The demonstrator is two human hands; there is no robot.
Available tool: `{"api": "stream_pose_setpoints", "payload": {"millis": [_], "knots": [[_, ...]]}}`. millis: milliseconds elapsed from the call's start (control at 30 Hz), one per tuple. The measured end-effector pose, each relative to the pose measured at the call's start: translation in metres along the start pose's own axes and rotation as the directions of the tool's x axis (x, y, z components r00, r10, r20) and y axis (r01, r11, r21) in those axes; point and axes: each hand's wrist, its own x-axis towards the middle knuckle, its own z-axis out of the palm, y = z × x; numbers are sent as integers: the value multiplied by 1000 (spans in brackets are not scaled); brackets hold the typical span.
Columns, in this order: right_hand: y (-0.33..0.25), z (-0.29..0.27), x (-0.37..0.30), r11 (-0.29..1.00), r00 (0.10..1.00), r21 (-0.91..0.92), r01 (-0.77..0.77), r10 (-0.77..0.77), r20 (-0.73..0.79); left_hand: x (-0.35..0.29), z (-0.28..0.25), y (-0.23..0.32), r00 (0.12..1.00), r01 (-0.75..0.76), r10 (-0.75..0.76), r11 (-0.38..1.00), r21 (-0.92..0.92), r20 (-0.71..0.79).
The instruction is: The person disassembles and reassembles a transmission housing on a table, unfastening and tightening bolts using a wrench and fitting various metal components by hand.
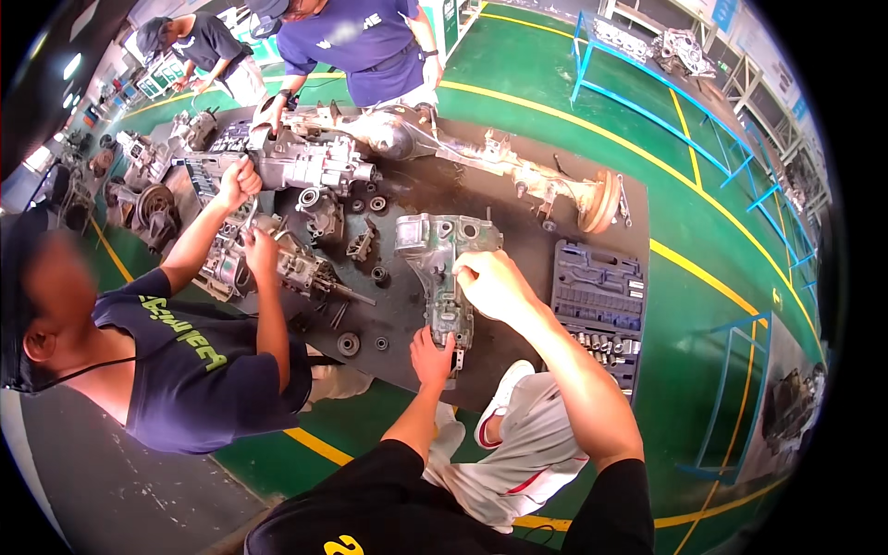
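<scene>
A grey metal gearbox housing [427,238] lies on the dark workbench in front of me, its broad end away from me. My left hand [432,359] grips its narrow near end, thumb and fingers against the metal. Above the middle of the housing, my right hand [493,283] is closed in a pinch. Whatever sits between those fingertips is hidden or too small to name. To the right of the housing, an opened socket-set case [598,289] lies on the bench, with rows of sockets [609,348] in its nearer half.
A person [199,361] on my left works on a gearbox with both hands. Another person [356,46] stands across the bench. A long rusty axle [490,159] spans the far side. Loose gears [348,344] and bearings lie left of the housing. Blue-framed tables [666,106] stand right.
</scene>
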Motion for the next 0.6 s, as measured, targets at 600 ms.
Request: {"api": "stream_pose_setpoints", "payload": {"millis": [600], "knots": [[-34, 10, -12, 991, 974, 60, 123, -132, 182, 4, -5, -7, 991, 62, -64, 998, 18, 114]]}}
